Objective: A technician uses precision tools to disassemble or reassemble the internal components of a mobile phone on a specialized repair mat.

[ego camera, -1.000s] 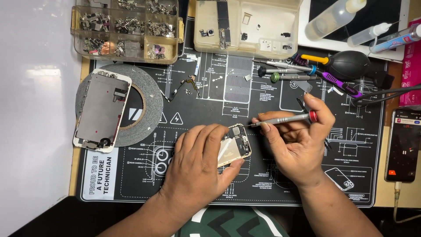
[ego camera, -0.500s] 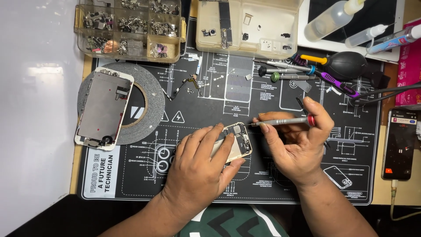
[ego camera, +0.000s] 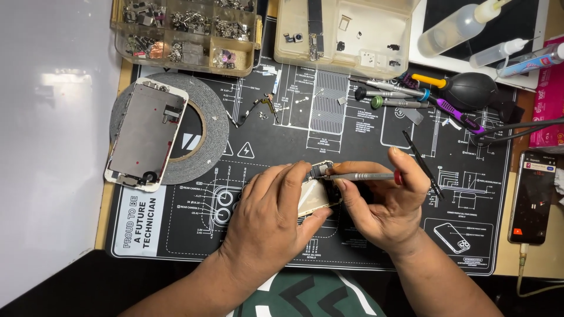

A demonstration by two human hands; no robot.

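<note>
L hand lies over the phone body, fingers curled, gripping it on the black repair mat. R hand pinches a slim screwdriver betw thumb & fingers, tip down at phone's top edge, just past L fingertips. Black spudger just beyond R knuckles. Detached screen on tape roll, well left of L fingers.

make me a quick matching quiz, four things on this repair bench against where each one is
Things:
1. screwdriver
2. phone screen panel
3. black air blower
4. opened phone body

Places:
A. lying on the grey tape roll
B. in the right hand
C. under the left hand
D. top right of the black mat

Pairs: 1-B, 2-A, 3-D, 4-C
</note>
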